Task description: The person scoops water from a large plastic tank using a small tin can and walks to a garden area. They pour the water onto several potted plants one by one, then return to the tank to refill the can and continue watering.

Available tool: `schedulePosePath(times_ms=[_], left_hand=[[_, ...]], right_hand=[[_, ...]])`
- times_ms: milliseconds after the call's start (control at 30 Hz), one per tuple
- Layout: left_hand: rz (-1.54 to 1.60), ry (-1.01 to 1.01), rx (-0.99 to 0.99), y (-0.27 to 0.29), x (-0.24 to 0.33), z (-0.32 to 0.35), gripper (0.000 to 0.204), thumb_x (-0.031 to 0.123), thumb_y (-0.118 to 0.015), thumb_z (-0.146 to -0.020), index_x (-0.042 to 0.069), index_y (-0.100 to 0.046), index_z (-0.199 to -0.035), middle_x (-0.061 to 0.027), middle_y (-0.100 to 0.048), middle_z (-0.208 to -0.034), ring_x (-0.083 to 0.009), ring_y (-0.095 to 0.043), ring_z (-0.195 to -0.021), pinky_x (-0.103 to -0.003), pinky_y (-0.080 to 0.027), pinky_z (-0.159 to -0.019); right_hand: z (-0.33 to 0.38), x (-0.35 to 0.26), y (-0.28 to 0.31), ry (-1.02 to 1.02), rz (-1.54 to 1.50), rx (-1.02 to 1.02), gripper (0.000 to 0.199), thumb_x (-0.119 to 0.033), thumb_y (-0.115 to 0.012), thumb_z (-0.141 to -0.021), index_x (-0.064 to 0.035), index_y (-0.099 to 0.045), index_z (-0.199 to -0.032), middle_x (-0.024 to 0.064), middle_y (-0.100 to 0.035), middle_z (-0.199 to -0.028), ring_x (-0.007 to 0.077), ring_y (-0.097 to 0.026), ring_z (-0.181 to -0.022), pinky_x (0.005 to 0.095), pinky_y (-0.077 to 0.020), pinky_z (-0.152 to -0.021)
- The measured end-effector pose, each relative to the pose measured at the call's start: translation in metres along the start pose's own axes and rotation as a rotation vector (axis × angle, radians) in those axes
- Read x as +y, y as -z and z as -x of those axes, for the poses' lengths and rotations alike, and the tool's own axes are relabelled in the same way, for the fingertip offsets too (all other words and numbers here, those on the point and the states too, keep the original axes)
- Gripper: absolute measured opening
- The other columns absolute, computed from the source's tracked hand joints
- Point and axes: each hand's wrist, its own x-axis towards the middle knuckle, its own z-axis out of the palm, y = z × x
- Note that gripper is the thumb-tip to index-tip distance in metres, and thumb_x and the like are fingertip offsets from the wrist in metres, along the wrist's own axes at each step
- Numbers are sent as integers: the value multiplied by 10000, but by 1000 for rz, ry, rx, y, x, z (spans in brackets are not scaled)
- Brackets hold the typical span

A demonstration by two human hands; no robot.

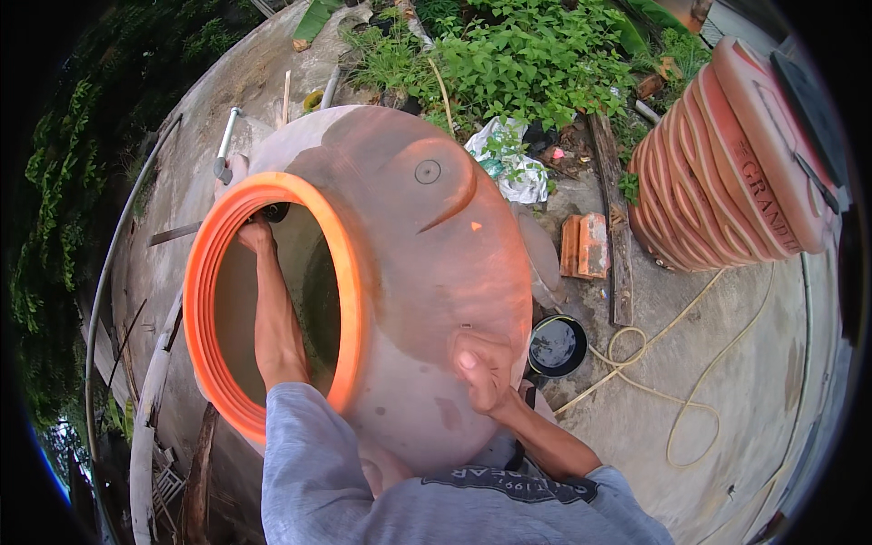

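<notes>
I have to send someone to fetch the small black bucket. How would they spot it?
Start at the big orange tank lying on its side, which the right hand presses. The black bucket stands on the concrete beside that hand. It is the only round black container, open-topped, with the yellow hose looping next to it.

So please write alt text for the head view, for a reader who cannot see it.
A person's left hand reaches through the orange rim into a large tilted terracotta-coloured water tank, while the right hand presses on its outside. A black bucket and yellow hose lie on the concrete.
</notes>
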Motion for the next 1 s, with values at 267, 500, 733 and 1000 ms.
schedulePosePath(times_ms=[267, 500, 733, 1000], left_hand=[[683, 570, 248, -15, -68, 37, 517, 306, -688, -901, 19, -603, -1323, -122, -651, -1296, -219, -603, -1145, -381, -487, -965], [-205, 820, 119, -31, -86, 54, 271, 142, -816, -800, -5, -766, -1022, -99, -753, -1008, -188, -670, -950, -363, -526, -878], [-120, 676, -65, -17, -116, 58, 524, 361, -670, -911, 24, -606, -1308, -109, -667, -1266, -251, -612, -1184, -370, -491, -1025], [-92, 720, 48, -25, -113, 53, 394, 223, -716, -867, 9, -659, -1193, -94, -693, -1158, -214, -618, -1061, -356, -502, -941]], right_hand=[[-18, -21, -7, 125, 43, 62, 508, -306, -442, -1005, -43, -365, -576, 32, -370, -534, 116, -316, -465, 295, -224, -465], [-28, 9, 12, 19, 43, 174, 513, -314, -441, -998, -48, -330, -573, 25, -351, -548, 112, -301, -461, 291, -207, -453], [-43, -12, 1, 120, 17, 61, 527, -331, -438, -1001, -56, -314, -570, 21, -331, -540, 110, -277, -455, 293, -201, -457], [-54, 19, 1, -67, 38, 55, 489, -278, -429, -995, -62, -294, -578, 7, -303, -543, 115, -243, -459, 300, -187, -466]])
